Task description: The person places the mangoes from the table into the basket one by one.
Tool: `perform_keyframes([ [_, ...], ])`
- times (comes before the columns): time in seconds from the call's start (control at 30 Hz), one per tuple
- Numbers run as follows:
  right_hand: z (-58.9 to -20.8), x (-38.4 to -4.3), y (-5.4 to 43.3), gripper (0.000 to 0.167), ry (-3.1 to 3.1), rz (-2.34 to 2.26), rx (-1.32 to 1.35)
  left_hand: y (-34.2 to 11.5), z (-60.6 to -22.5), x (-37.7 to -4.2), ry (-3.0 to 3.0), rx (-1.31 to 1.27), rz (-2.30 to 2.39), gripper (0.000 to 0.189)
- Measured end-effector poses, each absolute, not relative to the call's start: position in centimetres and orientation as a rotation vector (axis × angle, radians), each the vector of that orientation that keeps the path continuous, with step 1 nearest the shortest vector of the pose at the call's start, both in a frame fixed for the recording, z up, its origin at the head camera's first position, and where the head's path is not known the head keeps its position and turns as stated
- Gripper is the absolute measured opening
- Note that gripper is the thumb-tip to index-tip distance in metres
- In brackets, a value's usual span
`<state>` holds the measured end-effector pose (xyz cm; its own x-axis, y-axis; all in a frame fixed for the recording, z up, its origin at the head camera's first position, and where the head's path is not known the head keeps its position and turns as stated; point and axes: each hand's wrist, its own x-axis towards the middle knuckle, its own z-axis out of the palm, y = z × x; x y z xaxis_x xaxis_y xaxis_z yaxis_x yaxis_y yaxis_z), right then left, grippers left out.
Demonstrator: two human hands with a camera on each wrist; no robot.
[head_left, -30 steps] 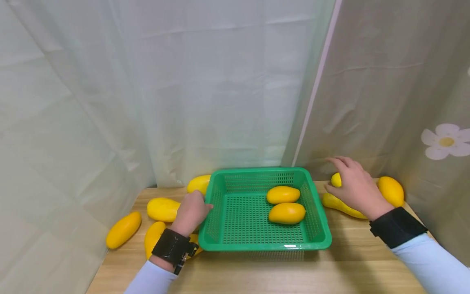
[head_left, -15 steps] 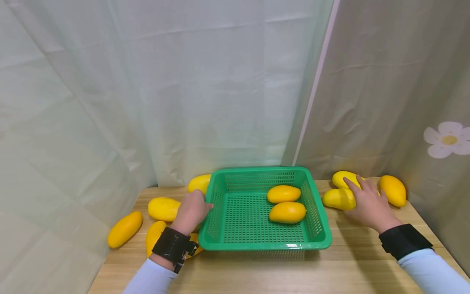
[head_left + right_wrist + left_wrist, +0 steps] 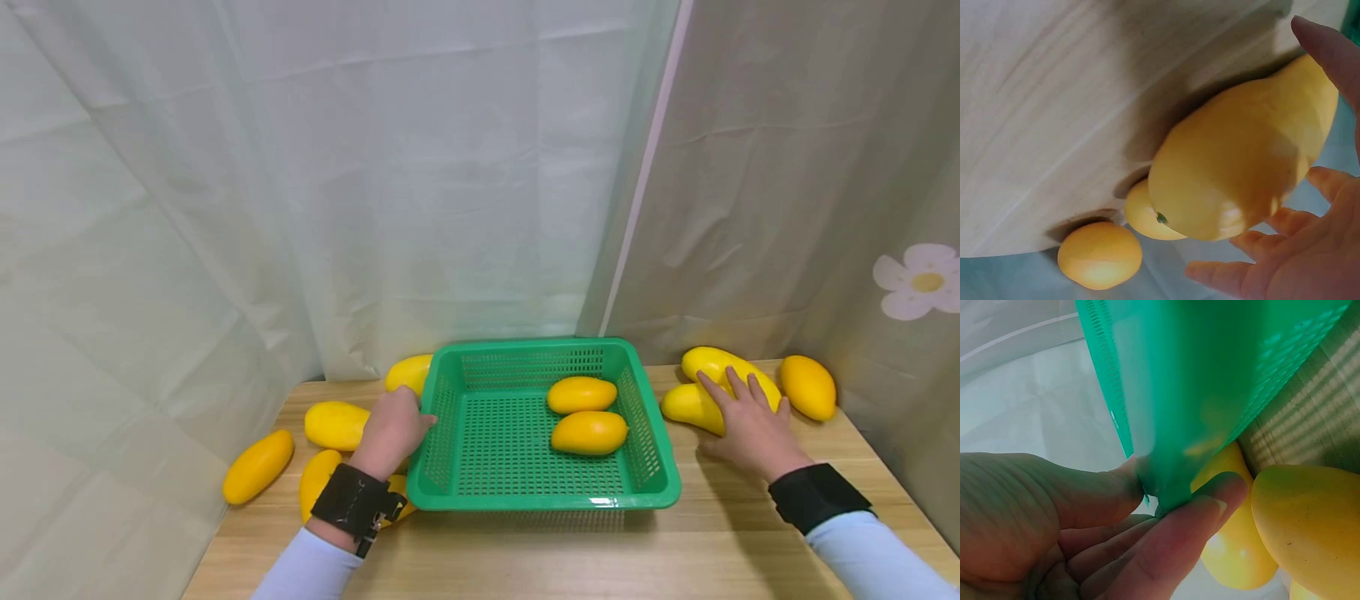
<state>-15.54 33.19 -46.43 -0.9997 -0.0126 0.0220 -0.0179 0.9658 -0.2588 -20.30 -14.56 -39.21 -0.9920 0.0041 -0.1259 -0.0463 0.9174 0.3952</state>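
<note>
A green plastic basket (image 3: 517, 498) stands in the middle of the head view with two mangoes (image 3: 590, 432) inside. My left hand (image 3: 392, 429) pinches its left rim; in the left wrist view the thumb lies on one side of the rim (image 3: 1175, 487), the fingers on the other. At the right, my right hand (image 3: 752, 427) spreads its fingers over a long yellow fruit (image 3: 692, 406) with a narrow neck, papaya-like. In the right wrist view, thumb and fingers are well apart on either side of this fruit (image 3: 1235, 156). A second long yellow fruit (image 3: 731, 367) lies just behind it.
Another mango (image 3: 808, 387) sits at the far right, near the curtain (image 3: 750, 208). Left of the basket lie several yellow fruits, among them a pale one (image 3: 336, 426) and an outer mango (image 3: 258, 467). The wooden table (image 3: 525, 558) meets curtains behind and beside it.
My right hand has moved right and down onto the long yellow fruit, then shifted slightly back left with fingers spread. The left hand has stayed at the basket rim.
</note>
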Motion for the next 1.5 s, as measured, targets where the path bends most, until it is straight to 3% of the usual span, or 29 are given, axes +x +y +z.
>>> perform_keyframes([
  [0.3,-47.1,-15.2,33.3,0.096,-3.065,0.374,0.033,-14.6,-39.5,-20.3,2.935,-0.053,0.621,0.022],
  [0.87,-47.9,-15.0,33.3,0.091,-2.977,0.257,0.043,-14.5,-39.2,-20.2,2.946,-0.048,0.635,0.022],
  [1.5,-46.4,-14.8,32.5,0.08,-3.111,0.351,0.044,-14.5,-39.4,-20.3,2.947,-0.051,0.634,0.022],
])
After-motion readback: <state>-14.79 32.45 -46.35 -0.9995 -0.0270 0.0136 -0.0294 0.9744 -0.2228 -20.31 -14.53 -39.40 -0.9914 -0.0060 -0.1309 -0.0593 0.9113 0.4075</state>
